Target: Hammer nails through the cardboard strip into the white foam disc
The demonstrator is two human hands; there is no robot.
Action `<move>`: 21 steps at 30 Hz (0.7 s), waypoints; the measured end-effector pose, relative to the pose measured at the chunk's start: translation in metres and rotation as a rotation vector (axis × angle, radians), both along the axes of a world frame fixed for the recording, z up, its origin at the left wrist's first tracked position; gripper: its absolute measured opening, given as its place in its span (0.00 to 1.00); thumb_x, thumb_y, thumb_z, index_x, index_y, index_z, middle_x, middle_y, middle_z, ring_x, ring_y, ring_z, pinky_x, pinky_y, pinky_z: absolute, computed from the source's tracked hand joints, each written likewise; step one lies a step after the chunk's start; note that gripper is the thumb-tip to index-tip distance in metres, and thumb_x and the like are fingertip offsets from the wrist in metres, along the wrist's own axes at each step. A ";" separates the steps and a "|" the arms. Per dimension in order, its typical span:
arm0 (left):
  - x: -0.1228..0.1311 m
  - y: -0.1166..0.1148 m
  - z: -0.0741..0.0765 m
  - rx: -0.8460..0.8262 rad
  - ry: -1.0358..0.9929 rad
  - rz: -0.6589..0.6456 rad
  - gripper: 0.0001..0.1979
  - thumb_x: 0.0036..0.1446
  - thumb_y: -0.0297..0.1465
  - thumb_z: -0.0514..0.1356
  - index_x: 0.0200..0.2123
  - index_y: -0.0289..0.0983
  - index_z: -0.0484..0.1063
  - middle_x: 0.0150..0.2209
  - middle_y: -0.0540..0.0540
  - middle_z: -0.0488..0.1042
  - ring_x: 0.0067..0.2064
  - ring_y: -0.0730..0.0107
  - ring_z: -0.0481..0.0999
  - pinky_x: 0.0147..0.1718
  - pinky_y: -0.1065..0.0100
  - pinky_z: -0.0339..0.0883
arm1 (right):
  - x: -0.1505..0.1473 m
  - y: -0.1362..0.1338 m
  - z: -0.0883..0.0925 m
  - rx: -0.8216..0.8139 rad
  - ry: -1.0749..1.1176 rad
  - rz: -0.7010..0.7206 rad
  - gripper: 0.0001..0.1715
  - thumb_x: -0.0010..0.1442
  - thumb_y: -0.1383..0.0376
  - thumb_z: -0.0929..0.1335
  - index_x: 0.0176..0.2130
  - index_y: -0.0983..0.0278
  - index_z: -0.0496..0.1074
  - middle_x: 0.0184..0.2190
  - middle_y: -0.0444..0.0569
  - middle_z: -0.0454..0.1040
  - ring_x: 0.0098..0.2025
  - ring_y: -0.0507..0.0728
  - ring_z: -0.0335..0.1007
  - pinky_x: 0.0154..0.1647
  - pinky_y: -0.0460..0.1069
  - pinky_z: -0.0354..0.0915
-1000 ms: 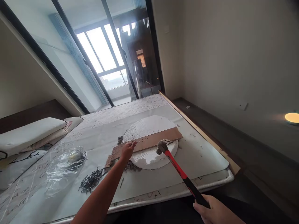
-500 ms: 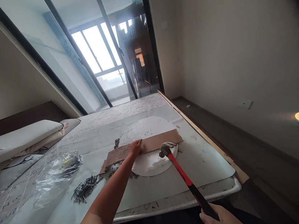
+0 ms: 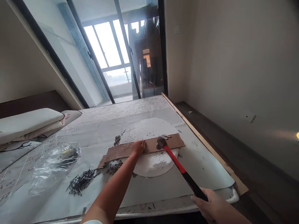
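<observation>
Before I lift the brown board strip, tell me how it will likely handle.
The brown board strip would probably stay fairly stiff, since it lies straight across the white disc. It looks thin, so it may be light for its length. Its left part, densely dotted with what look like holes, could snap sooner.

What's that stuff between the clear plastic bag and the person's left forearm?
A loose pile of dark nails, lying on the pale sheet. It shows in the head view, the only one here.

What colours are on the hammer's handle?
Red nearer the head, black toward the right hand; the handle shows best in the head view.
</observation>
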State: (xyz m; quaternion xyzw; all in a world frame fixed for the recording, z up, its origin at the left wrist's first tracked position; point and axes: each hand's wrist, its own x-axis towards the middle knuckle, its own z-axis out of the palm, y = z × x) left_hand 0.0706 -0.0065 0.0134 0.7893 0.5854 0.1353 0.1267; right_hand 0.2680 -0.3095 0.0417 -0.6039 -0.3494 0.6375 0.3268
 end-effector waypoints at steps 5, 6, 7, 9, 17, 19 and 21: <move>0.000 -0.005 -0.005 0.048 0.032 0.067 0.23 0.59 0.42 0.44 0.31 0.36 0.73 0.34 0.41 0.75 0.34 0.65 0.71 0.31 0.69 0.56 | -0.006 0.040 0.036 0.078 -0.082 0.140 0.19 0.51 0.50 0.64 0.30 0.61 0.55 0.08 0.31 0.48 0.08 0.45 0.40 0.08 0.42 0.42; -0.001 -0.005 -0.006 0.043 0.032 0.070 0.23 0.59 0.42 0.44 0.31 0.36 0.74 0.35 0.41 0.75 0.35 0.65 0.71 0.31 0.69 0.56 | -0.008 0.048 0.042 0.065 -0.104 0.160 0.18 0.51 0.52 0.64 0.29 0.61 0.54 0.09 0.31 0.48 0.08 0.44 0.40 0.08 0.42 0.42; -0.001 -0.005 -0.007 0.040 0.031 0.070 0.22 0.59 0.42 0.44 0.32 0.37 0.74 0.36 0.41 0.75 0.36 0.64 0.72 0.31 0.69 0.57 | -0.009 0.056 0.049 0.049 -0.134 0.174 0.18 0.52 0.53 0.64 0.28 0.61 0.53 0.09 0.31 0.48 0.08 0.44 0.40 0.08 0.42 0.43; -0.002 -0.005 -0.009 0.040 0.028 0.058 0.22 0.59 0.41 0.43 0.33 0.37 0.74 0.36 0.41 0.75 0.38 0.64 0.72 0.32 0.69 0.58 | -0.012 0.072 0.060 0.038 -0.195 0.193 0.17 0.53 0.54 0.64 0.29 0.61 0.53 0.10 0.31 0.49 0.09 0.44 0.41 0.08 0.42 0.44; -0.005 -0.007 -0.012 0.034 -0.021 0.019 0.23 0.59 0.40 0.42 0.33 0.36 0.74 0.37 0.39 0.75 0.39 0.62 0.72 0.35 0.66 0.61 | -0.029 0.113 0.063 0.144 -0.196 0.171 0.18 0.54 0.53 0.65 0.29 0.61 0.53 0.13 0.32 0.53 0.11 0.44 0.45 0.10 0.41 0.48; -0.006 -0.008 -0.013 0.028 -0.033 0.022 0.22 0.59 0.40 0.43 0.33 0.36 0.74 0.37 0.39 0.75 0.39 0.62 0.72 0.35 0.66 0.61 | -0.033 0.117 0.055 0.069 -0.208 0.179 0.18 0.54 0.54 0.64 0.28 0.61 0.52 0.13 0.32 0.53 0.10 0.44 0.44 0.09 0.42 0.47; -0.006 -0.008 -0.014 0.038 -0.044 0.013 0.22 0.59 0.39 0.44 0.33 0.35 0.74 0.37 0.39 0.75 0.39 0.62 0.73 0.36 0.66 0.61 | -0.035 0.119 0.053 0.033 -0.222 0.178 0.18 0.55 0.54 0.64 0.27 0.60 0.50 0.12 0.32 0.51 0.10 0.44 0.43 0.09 0.42 0.47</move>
